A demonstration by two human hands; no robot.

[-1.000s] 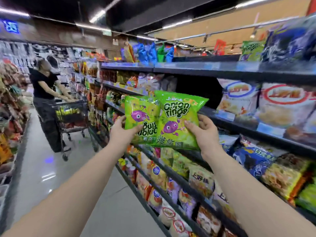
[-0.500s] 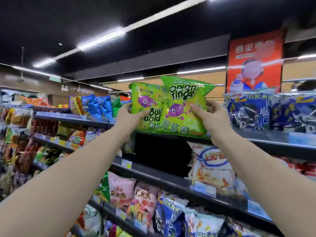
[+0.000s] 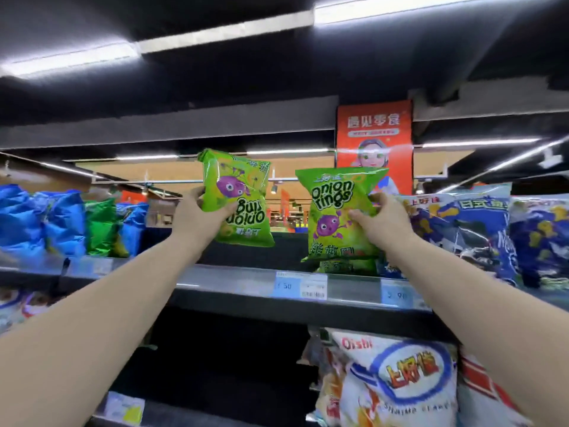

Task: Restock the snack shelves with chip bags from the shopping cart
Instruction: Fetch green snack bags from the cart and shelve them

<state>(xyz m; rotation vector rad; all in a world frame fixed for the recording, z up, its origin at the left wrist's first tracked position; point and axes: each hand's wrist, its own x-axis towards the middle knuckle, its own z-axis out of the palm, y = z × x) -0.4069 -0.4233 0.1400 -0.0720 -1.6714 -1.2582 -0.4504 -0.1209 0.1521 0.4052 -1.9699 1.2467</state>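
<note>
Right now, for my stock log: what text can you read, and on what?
"onion rings": upright green bag, right hand.
"onion rings", upside down: inverted green bag, left hand.
"Oishi": white bag below.
"2.90": right price tag.
"遇见零食": red banner.
Left price tag: ends ".50", rest blurred.

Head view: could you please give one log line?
left hand: upside-down onion rings bag; right hand: upright onion rings bag; at shelf

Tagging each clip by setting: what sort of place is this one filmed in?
Most likely a supermarket snack aisle: a long metal shelf lined with blue snack bags, price labels on its front edge, and a red promotional banner hanging overhead.
</note>
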